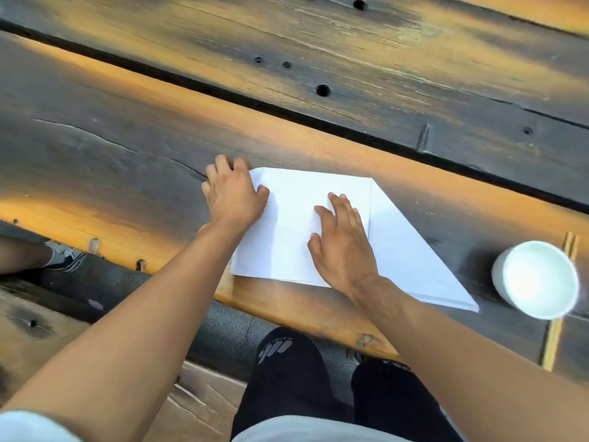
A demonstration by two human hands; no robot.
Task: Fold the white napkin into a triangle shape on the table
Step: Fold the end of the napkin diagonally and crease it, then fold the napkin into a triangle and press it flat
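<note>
On table (127, 161), both hands on napkin (293, 218): L hand (234, 196) grips corner, R hand (341, 244) flat.

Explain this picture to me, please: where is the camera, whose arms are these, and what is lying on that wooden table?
There is no machine here. A person wears one camera on the head, so you look down along their own bare arms. The white napkin lies flat on a dark plank table, partly folded, with a slanted edge on its right side. The left hand holds the napkin's far left corner, fingers curled over its edge. The right hand presses flat on the middle, fingers straight. To the right stands a white cup with a pair of wooden chopsticks lying beneath it. Below the table edge you see the person's dark trousers and, at the left, someone's shoe.
</note>
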